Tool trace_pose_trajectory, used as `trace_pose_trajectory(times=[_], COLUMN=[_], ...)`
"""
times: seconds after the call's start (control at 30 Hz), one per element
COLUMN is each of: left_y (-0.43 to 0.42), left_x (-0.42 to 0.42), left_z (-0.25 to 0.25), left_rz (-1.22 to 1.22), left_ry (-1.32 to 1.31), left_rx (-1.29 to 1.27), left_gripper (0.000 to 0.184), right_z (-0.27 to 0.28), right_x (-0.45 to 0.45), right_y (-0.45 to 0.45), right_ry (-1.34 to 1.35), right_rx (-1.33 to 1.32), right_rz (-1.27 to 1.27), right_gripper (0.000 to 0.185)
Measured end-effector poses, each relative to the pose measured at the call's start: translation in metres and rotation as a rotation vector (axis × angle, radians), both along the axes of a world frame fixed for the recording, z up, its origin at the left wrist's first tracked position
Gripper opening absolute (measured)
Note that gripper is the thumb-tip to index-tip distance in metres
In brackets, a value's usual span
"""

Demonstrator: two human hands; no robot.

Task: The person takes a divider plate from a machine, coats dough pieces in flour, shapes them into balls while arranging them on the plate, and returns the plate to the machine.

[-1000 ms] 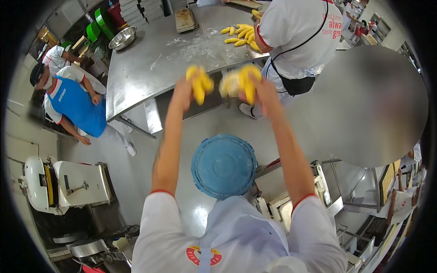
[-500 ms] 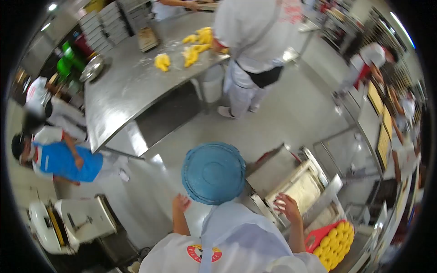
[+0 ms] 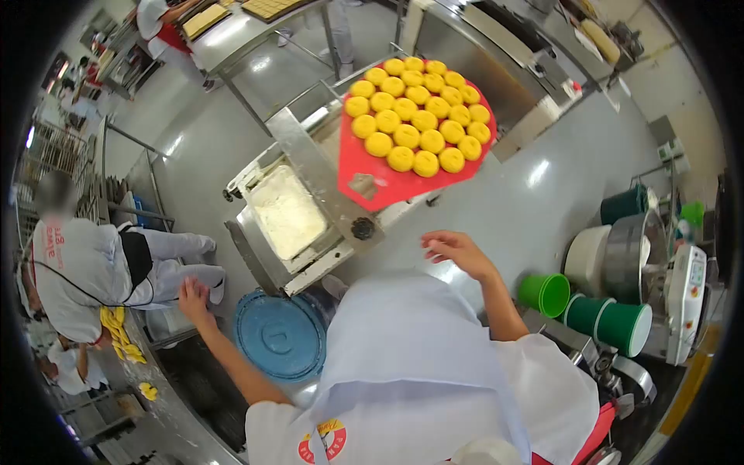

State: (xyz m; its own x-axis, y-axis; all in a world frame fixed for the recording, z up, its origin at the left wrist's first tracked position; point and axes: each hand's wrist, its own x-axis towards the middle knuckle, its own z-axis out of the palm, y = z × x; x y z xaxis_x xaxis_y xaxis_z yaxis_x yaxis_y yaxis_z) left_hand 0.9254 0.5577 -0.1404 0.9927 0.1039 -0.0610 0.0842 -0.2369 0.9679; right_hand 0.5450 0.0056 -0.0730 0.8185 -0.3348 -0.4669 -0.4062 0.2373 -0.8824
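Clearly, the yellow dough balls (image 3: 424,120) crowd the red board (image 3: 399,191), from its far edge almost to the bare near-left corner with the cut-out. They look soft and easily dented, so you'd best grip the stiff-looking board by that cut-out and the opposite rim, keeping it level. It lies over the metal machine (image 3: 298,143), beside floury tray (image 3: 287,213). Your right hand (image 3: 459,253), fingers loosely curled around nothing, is near the board's near edge; your left hand (image 3: 195,301), fingers parted, is near the blue lid (image 3: 280,335).
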Motion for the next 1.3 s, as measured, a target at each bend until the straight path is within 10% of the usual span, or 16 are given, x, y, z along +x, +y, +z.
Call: trace_pose_trajectory(times=[0.23, 0.27, 0.33, 0.47, 0.73, 0.8, 1.07, 1.17, 1.3], left_y=[-0.37, -0.425, -0.482, -0.544, -0.587, -0.585, -0.599, -0.604, -0.623], left_x=[-0.075, -0.113, -0.117, -0.139, -0.16, -0.163, -0.201, -0.227, -0.24], left_z=[0.014, 0.05, -0.015, 0.002, 0.007, 0.004, 0.028, 0.055, 0.051], left_rz=[-0.677, -0.607, -0.592, -0.55, -0.277, -0.251, 0.02, 0.235, -0.017], left_ry=[0.142, 0.05, 0.012, -0.129, 0.075, -0.071, -0.147, 0.135, 0.095], left_rx=[-0.292, 0.219, 0.153, 0.485, 0.193, 0.512, -0.167, -1.055, -1.316], left_gripper=[0.038, 0.042, 0.051, 0.056, 0.048, 0.042, 0.028, 0.026, 0.019], right_z=[-0.033, -0.023, -0.002, -0.005, -0.03, -0.024, -0.03, -0.012, -0.011], right_x=[-0.148, -0.147, -0.137, -0.081, 0.043, 0.065, 0.162, 0.161, 0.159], right_y=[-0.11, -0.12, -0.148, -0.214, -0.357, -0.376, -0.406, -0.433, -0.448], right_ry=[0.004, 0.0, 0.009, -0.015, 0.04, 0.025, 0.067, -0.067, -0.402], right_rx=[-0.115, -0.153, -0.27, -0.694, -1.139, -1.178, -1.394, -0.833, -0.599], right_rz=[-0.489, -0.493, -0.452, -0.365, -0.385, -0.355, -0.006, 0.239, 0.066], right_gripper=[0.033, 0.032, 0.031, 0.034, 0.052, 0.056, 0.047, 0.038, 0.031])
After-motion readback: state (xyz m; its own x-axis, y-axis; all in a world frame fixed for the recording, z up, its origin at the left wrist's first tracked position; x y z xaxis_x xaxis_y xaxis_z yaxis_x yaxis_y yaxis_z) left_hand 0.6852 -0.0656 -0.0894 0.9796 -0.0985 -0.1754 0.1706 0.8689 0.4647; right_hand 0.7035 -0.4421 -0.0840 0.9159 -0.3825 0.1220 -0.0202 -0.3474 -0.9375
